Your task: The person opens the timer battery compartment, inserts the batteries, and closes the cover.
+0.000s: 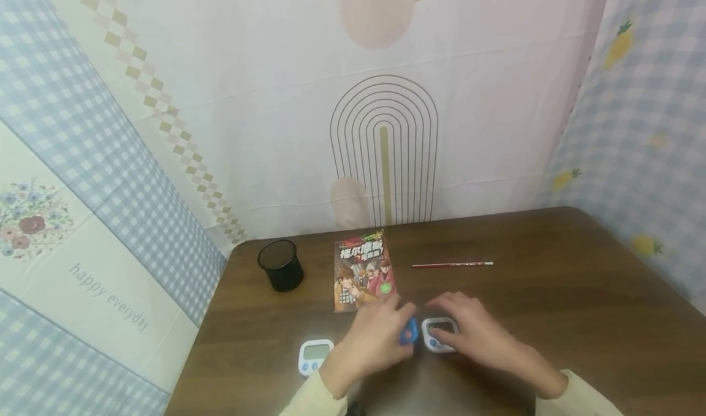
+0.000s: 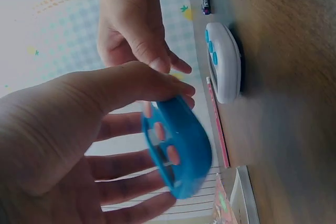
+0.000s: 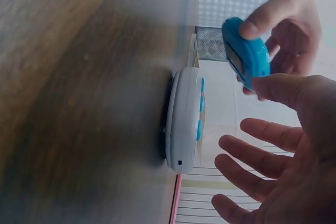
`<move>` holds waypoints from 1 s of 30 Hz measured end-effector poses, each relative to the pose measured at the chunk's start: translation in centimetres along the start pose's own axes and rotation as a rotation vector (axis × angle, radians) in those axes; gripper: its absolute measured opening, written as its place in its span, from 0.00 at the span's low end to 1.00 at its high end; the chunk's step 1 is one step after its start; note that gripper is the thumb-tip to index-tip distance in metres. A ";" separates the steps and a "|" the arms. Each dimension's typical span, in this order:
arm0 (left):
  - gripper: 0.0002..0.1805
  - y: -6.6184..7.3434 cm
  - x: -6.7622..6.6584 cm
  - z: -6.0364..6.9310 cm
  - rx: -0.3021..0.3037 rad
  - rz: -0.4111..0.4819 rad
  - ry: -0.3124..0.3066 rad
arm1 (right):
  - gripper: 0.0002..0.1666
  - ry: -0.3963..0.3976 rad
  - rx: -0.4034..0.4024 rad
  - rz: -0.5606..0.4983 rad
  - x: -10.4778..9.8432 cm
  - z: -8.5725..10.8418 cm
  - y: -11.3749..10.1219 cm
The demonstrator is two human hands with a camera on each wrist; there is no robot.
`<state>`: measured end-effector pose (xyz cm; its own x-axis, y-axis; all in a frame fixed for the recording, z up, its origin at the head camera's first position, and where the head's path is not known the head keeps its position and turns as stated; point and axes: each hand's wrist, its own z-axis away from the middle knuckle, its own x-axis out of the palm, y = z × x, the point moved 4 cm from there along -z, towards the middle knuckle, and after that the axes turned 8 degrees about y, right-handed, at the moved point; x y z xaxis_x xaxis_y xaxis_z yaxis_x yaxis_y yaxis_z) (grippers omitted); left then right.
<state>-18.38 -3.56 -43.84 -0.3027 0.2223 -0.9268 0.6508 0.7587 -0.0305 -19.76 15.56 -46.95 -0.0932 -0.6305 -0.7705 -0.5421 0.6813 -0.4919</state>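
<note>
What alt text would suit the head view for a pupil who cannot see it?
A person's left hand holds a blue timer over a dark wooden table, with the right hand near a white timer. Another white timer lies to the left; farther back are a black cup, an illustrated book and a red pencil.

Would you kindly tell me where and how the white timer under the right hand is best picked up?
Probably by its opposite side edges, the right hand coming from above: the white timer lies flat with its thick, rounded sides exposed, and this hold should keep off the blue buttons on its upper face.
</note>
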 end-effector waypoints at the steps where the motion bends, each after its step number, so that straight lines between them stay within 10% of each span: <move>1: 0.32 0.0 -0.1 0.0 0.006 0.015 0.027 | 0.21 -0.001 0.001 -0.012 0.0 0.0 0.0; 10: 0.32 0.3 -1.0 -0.1 0.005 0.255 0.251 | 0.12 0.049 0.038 -0.156 -0.3 0.1 0.0; 30: 0.32 0.6 -2.3 -0.3 -0.045 0.568 0.429 | 0.18 -0.090 0.218 -0.442 -0.7 0.1 -0.1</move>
<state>-17.55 -3.46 -41.61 -0.1786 0.8055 -0.5651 0.7628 0.4761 0.4375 -19.57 16.02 -46.41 0.1834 -0.8487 -0.4962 -0.3253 0.4239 -0.8453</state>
